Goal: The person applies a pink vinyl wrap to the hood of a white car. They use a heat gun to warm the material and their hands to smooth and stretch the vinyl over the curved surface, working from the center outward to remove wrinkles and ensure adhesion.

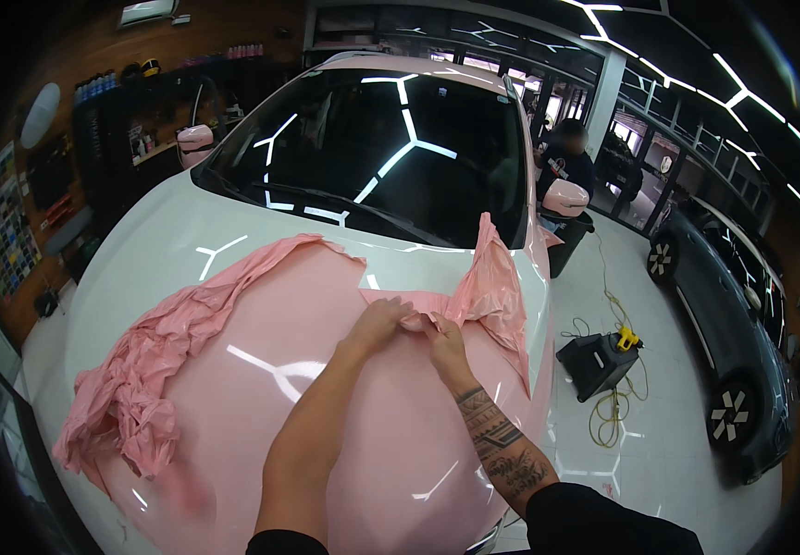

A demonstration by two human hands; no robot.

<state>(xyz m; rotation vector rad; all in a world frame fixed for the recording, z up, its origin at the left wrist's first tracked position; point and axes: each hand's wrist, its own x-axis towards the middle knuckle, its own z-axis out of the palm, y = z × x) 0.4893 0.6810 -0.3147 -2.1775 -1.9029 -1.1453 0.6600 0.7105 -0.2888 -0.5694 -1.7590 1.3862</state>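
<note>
A car hood (156,242) shows white toward the windshield, while glossy pink vinyl film (303,296) covers its nearer, middle part. Both my hands are closed on the film's edge near the hood's centre right. My left hand (381,322) pinches the edge, and my right hand (446,344) grips it just beside, fingers almost touching. Right of them, a loose crumpled flap of film (492,294) stands up in a peak. Along the left side, a long bunched fold of film (150,370) hangs wrinkled over the hood.
Beyond the hood is the windshield (390,148) with its wiper. A person (566,162) stands by the pink side mirror (566,197), near a black bin (571,248). On the right floor are a black box (596,363), a yellow cord (609,421) and a dark car (719,314).
</note>
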